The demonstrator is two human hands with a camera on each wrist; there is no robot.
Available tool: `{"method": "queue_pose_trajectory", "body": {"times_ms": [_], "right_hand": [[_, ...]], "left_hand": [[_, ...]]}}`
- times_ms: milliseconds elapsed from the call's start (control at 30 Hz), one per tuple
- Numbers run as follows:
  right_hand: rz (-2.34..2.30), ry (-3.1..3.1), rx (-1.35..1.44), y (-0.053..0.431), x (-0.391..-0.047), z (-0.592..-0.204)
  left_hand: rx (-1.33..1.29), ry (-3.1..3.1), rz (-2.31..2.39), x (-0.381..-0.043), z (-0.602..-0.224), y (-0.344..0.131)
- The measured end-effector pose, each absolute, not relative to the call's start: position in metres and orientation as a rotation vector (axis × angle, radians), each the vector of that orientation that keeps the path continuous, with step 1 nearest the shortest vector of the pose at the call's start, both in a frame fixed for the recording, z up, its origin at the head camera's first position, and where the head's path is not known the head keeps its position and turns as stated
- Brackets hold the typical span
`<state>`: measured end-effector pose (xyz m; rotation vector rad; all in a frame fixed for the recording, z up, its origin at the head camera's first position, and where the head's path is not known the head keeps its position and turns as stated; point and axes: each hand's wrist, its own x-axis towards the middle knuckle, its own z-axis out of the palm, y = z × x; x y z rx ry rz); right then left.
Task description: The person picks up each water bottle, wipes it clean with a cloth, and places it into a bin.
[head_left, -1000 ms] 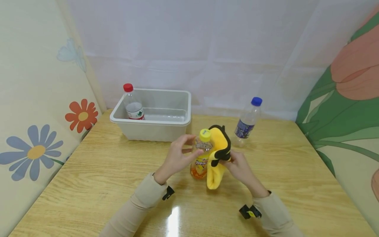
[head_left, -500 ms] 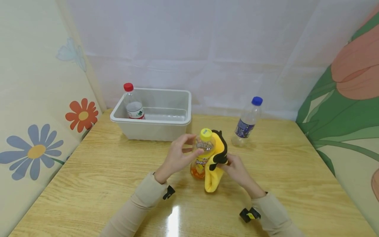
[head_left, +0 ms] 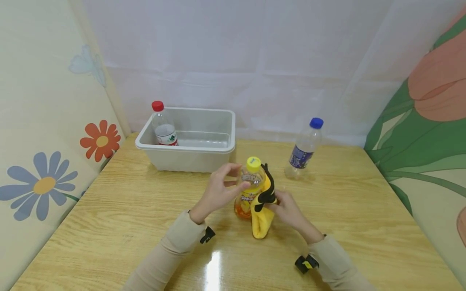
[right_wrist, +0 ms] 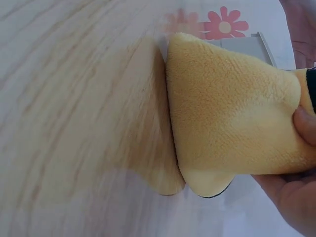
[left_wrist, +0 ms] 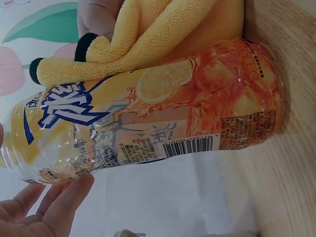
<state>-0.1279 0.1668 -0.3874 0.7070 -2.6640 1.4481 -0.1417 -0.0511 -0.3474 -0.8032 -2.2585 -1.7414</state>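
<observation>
Upright on the table stands a clear plastic drink bottle [head_left: 248, 197] with a yellow cap and an orange-and-yellow label. My left hand [head_left: 221, 190] holds it near the top, thumb on the near side and fingers on the far side. A yellow towel [head_left: 262, 222] with black edging is gripped, folded, in my right hand [head_left: 289, 209]. In the left wrist view the towel [left_wrist: 173, 29] presses along the side of the bottle [left_wrist: 148, 116], whose label shows a lemon slice and a barcode. The right wrist view shows the towel's lower end [right_wrist: 232, 108] close to the tabletop.
Behind and to the left is a light grey plastic bin [head_left: 189, 159], with a red-capped bottle [head_left: 165, 131] standing inside. A blue-capped bottle [head_left: 301, 155] with a purple label is at the back right of the wooden table [head_left: 109, 218]. Patterned cloths hang around it.
My right hand has drawn the towel slightly left and toward me against the bottle's right side. Left hand and bottle have stayed in place.
</observation>
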Motion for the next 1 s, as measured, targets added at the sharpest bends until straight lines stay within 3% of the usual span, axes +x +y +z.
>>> {"method": "queue_pose_trajectory", "body": {"times_ms": [1000], "right_hand": [[0.858, -2.754, 0.921, 0.1593, -0.129, -0.3868]], "left_hand": [[-0.805, -2.28, -1.846, -0.1499, -0.3468, -0.059]]}}
